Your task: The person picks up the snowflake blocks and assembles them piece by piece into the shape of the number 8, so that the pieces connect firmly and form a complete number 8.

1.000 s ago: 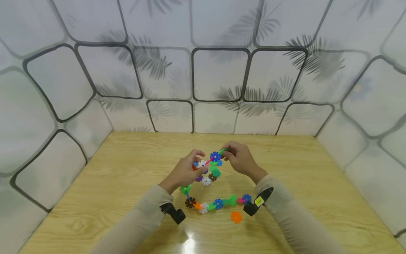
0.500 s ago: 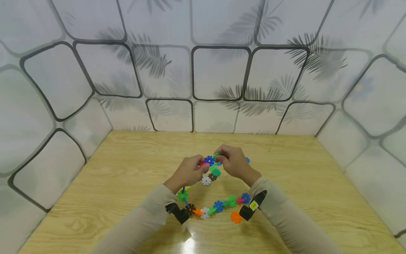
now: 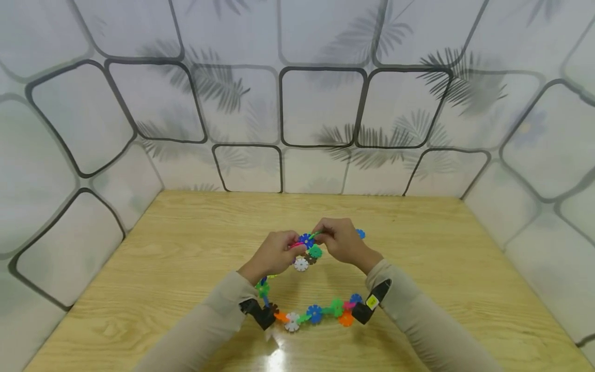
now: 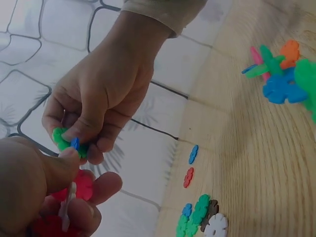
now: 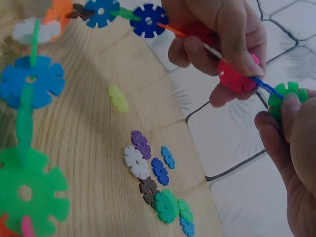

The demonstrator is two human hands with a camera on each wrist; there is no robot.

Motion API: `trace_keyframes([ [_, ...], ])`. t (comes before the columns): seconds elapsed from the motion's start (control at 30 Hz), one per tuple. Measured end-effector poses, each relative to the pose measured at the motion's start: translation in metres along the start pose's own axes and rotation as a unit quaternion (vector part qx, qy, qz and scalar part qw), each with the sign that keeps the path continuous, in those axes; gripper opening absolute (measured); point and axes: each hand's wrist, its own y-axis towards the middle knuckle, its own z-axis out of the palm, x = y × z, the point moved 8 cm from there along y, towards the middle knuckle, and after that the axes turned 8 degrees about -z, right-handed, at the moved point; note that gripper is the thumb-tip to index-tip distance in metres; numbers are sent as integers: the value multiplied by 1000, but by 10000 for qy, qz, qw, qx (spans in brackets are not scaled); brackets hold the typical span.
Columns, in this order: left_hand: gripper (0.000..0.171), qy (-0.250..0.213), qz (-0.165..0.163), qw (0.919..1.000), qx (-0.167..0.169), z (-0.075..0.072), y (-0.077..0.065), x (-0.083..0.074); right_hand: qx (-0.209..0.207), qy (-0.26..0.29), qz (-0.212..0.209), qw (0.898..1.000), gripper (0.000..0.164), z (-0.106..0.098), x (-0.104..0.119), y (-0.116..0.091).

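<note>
While the left hand (image 3: 273, 253) pinches the pink disc (image 5: 235, 78), the right hand (image 3: 343, 241), gripping the green disc (image 5: 290, 88), should press squarely at two o'clock on the blue disc (image 3: 306, 240).

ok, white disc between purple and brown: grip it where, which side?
I'd pinch the near rim of the white notched disc, from above on the person's side: it looks flat, that edge faces bare table, while the purple disc and brown disc crowd its sides and the dark blue disc sits behind. Its notches should aid the hold.
</note>
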Motion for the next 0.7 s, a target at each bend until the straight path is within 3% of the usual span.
trace_keyframes([
  [0.1, 14, -28, 31, 10000, -15, 0, 0, 0, -24, 5, -166, 9999, 19, 0, 1, 0],
  [0.23, 13, -467, -225, 9987, 6, 1, 4, 6, -37, -569, -250, 9981, 14, -5, 6, 2],
  [0.33, 17, -567, -580, 9967, -71, -2, 8, 14, 107, -912, 375, 9951, 29, -16, 0, 1],
  [0.4, 24, -527, -795, 9954, -125, -4, 10, 20, 264, -959, 1169, 9881, 35, -26, -13, -7],
  [0.47, 32, -557, -973, 9936, -140, -5, 10, 26, 437, -1062, 1994, 9732, 35, -37, -32, -24],
  [0.53, 38, -738, -1062, 9916, -80, -6, 9, 30, 724, -1200, 2739, 9515, 32, -47, -51, -46],
  [0.7, 42, -1131, -1039, 9881, 4, -8, 8, 32, 1778, -947, 3870, 8998, 37, -42, -88, -101],
])
